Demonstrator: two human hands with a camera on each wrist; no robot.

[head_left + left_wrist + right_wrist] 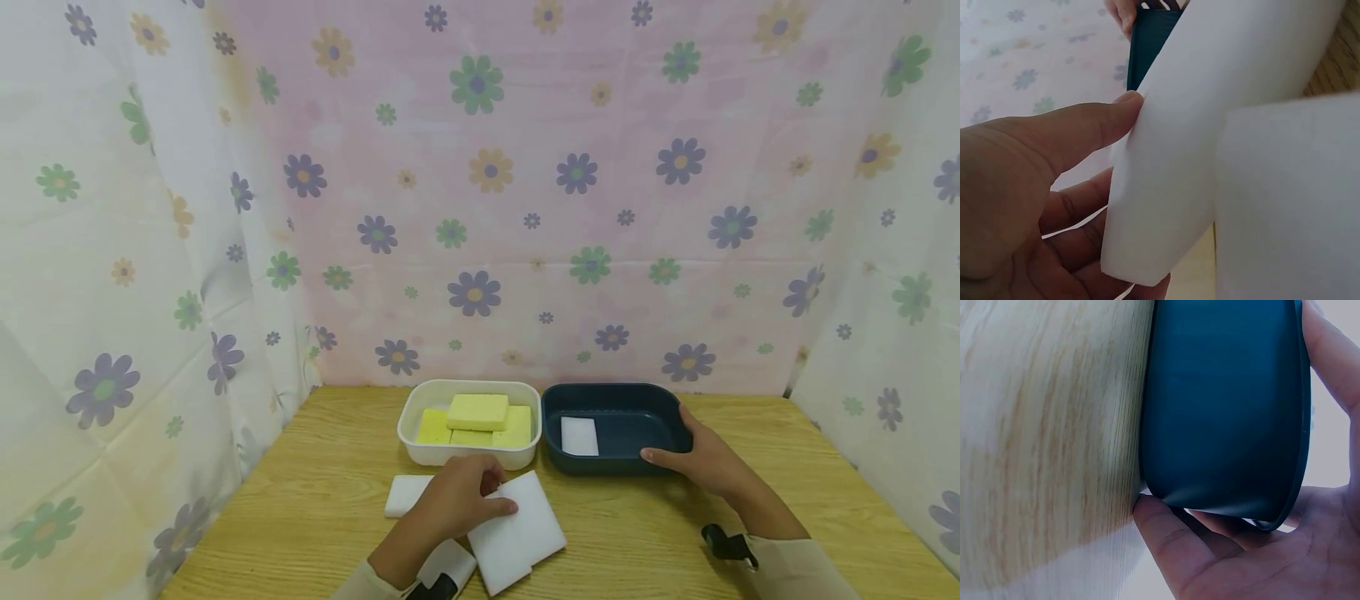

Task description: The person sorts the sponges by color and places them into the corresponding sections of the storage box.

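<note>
My left hand (459,500) pinches a white sponge (498,550) by its edge, thumb on one face and fingers behind. Another white sponge piece overlaps it; in the left wrist view, a white block (1291,200) stands close by. With my right hand (708,458) I grip the right end of a dark blue box (615,468), thumb at its front rim. From the right wrist, fingers (1172,534) wrap round the box's corner beside the tabletop. Inside that box lies one white sponge (580,437), flat at the left.
Left of the blue box stands a white box (468,457) with several yellow sponges (477,412). More white sponges lie on the wooden table (322,483), one left of my left hand (405,493), another partly under my wrist (450,562). A flowered curtain (525,250) surrounds the table.
</note>
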